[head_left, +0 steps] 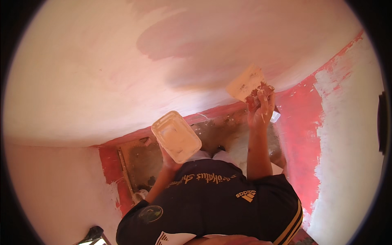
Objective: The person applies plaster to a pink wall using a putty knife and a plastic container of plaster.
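Note:
My left hand [170,161] is closed on a rectangular plastic tub [177,136] from beneath, its fingers mostly hidden by the tub. Pale, smooth paste covers the inside of the tub. Raised in front of the wall, my right hand [261,107] grips a flat, wide putty spreader [248,84]. Pale paste and reddish-brown patches smear the spreader's face, and paste spots my right fingers. Behind the spreader, the pale wall [102,69] carries a large darker, damp-looking patch [183,38]. Whether the spreader touches the wall I cannot tell.
Red bands run along the wall's foot and up the right corner [300,118]. A long pole [125,173] leans at the left above the stained brown floor [141,163]. A small white object [275,117] shows behind my right wrist, and a dark object [382,122] at the right edge.

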Action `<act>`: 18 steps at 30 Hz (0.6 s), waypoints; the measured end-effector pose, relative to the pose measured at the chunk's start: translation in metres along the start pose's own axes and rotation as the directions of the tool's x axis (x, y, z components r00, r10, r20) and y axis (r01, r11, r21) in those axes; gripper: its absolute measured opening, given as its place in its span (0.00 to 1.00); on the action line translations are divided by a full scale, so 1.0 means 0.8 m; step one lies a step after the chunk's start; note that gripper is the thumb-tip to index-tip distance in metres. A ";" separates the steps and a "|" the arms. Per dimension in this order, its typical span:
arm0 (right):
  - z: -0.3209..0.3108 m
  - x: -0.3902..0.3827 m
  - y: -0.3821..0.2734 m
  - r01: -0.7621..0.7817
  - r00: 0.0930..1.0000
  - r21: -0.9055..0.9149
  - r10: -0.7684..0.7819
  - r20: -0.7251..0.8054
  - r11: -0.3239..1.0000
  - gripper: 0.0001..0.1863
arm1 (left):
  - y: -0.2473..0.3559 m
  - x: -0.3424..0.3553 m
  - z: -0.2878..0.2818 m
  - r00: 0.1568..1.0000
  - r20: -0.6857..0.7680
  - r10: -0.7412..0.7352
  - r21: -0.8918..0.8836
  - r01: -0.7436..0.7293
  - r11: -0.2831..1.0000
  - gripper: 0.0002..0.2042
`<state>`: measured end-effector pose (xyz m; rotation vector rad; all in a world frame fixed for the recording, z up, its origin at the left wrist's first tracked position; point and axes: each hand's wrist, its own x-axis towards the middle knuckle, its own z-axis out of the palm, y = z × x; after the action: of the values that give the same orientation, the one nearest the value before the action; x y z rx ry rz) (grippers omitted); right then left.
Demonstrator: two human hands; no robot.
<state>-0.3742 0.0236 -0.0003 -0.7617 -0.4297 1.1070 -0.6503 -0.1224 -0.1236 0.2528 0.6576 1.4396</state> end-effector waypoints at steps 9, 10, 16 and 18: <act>0.045 -0.104 0.010 0.376 0.920 -0.309 -0.392 0.010 0.874 0.08 | 0.052 -0.082 -0.005 0.999 0.029 -0.030 -0.097 0.032 0.995 0.33; 0.065 -0.121 0.012 0.488 0.860 -0.392 -0.505 0.066 0.780 0.08 | 0.074 -0.097 -0.013 0.998 0.042 -0.049 -0.119 0.053 0.991 0.32; 0.200 -0.234 0.054 0.736 0.674 -0.118 -0.738 0.029 0.667 0.05 | 0.225 -0.207 -0.100 0.993 0.102 0.065 -0.021 -0.063 0.998 0.30; 0.246 -0.261 0.084 0.826 0.480 -0.365 -0.875 0.054 0.430 0.07 | 0.285 -0.236 -0.138 0.993 0.064 0.095 -0.023 -0.094 0.995 0.29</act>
<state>-0.6308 -0.0855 0.0948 -0.7657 -0.7929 -0.0314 -0.9001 -0.2971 -0.0395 0.3177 0.5848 1.5211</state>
